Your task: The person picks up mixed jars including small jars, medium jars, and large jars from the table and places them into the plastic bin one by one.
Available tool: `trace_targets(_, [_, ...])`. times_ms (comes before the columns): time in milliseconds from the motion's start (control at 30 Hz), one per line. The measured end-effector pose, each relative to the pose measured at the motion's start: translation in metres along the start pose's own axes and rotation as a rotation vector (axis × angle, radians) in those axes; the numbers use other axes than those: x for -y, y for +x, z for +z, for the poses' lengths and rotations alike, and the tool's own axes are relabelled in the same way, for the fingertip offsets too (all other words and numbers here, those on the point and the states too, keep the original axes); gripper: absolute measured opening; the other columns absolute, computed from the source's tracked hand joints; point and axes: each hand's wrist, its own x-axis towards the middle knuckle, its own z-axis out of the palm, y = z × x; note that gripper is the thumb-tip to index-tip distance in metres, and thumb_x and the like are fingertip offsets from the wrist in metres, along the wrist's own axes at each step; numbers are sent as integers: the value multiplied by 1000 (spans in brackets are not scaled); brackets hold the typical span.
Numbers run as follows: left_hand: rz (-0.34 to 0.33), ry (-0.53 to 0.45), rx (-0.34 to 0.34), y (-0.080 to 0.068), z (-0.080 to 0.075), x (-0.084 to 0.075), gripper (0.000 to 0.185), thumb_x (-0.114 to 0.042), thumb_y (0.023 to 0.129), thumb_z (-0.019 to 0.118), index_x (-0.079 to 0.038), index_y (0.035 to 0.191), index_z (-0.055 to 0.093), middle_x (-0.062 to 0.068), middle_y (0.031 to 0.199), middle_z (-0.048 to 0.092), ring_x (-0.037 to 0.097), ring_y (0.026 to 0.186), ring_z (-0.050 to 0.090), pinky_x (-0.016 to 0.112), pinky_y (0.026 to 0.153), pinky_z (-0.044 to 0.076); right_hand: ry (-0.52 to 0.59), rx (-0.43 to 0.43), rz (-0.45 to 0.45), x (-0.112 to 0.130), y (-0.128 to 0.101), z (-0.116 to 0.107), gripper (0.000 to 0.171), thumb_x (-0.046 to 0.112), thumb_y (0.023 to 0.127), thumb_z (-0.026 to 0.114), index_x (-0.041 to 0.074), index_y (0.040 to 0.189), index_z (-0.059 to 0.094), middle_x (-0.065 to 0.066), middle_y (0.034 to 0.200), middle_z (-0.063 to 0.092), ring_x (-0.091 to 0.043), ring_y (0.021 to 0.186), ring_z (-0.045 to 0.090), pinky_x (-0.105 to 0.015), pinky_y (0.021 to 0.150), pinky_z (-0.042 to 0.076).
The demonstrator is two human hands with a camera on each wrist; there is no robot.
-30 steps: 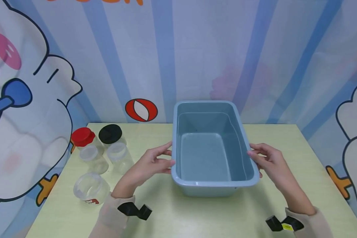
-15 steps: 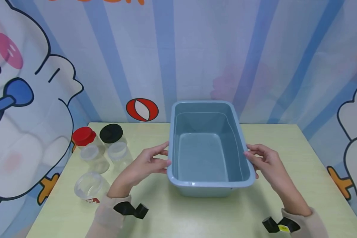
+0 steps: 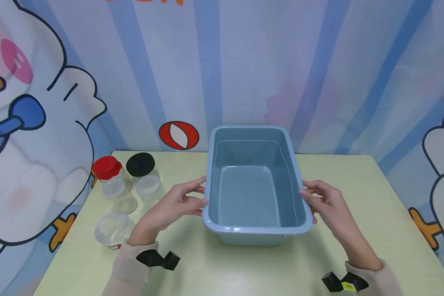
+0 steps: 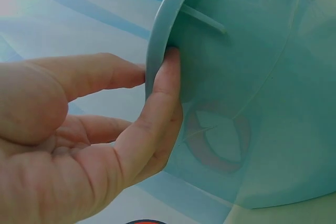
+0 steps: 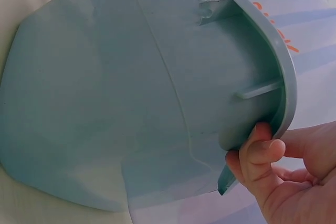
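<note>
A person at the pale counter (image 3: 373, 222) has both hands on a blue plastic tub (image 3: 249, 195), which is in the middle of my view, near the back edge, its long sides running away from the person. Its open top faces up and towards them; I can't tell whether its base rests on the counter.

The left hand (image 3: 174, 205) grips the rim on the tub's left side, fingertips tucked beneath the outer lip. The right hand (image 3: 329, 207) holds the opposite side the same way, pinching the rim with finger ends under the edge. Each wrist wears a small black camera mount over a beige sleeve (image 3: 127, 267).

Left of the tub, beyond the left hand, stands a cluster of clear jars. At the back are one with a red lid (image 3: 107, 167) and, just beside it, one with a black lid (image 3: 140, 164). In front of these stand two smaller jars (image 3: 120, 198), and nearest the person is a wide jar (image 3: 112, 228) with a bit of red print low on its side, near the left sleeve.

Behind hangs a blue striped cloth (image 3: 244, 74) printed with a red-and-white ball and white cartoon figures, the left one wearing a blue bow.
</note>
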Motion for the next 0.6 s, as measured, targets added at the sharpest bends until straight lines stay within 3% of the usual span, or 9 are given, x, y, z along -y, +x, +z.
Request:
trace_targets(300, [-17, 19, -11, -4, -5, 0, 66, -6, 97, 61, -10, 157, 31, 29, 132, 50, 33, 100, 70, 45, 85, 56, 31, -2, 7, 1, 1, 6, 40, 12, 100, 61, -10, 133, 53, -21, 102, 61, -17, 55, 59, -30, 43, 47])
trace_targets(600, [-9, -5, -9, -11, -10, 1, 66, -5, 98, 60, -8, 157, 31, 30, 131, 50, 36, 101, 69, 45, 86, 56, 58, 6, 6, 4, 0, 14, 39, 12, 100, 61, -11, 131, 53, -24, 102, 59, -17, 53, 58, -29, 43, 47])
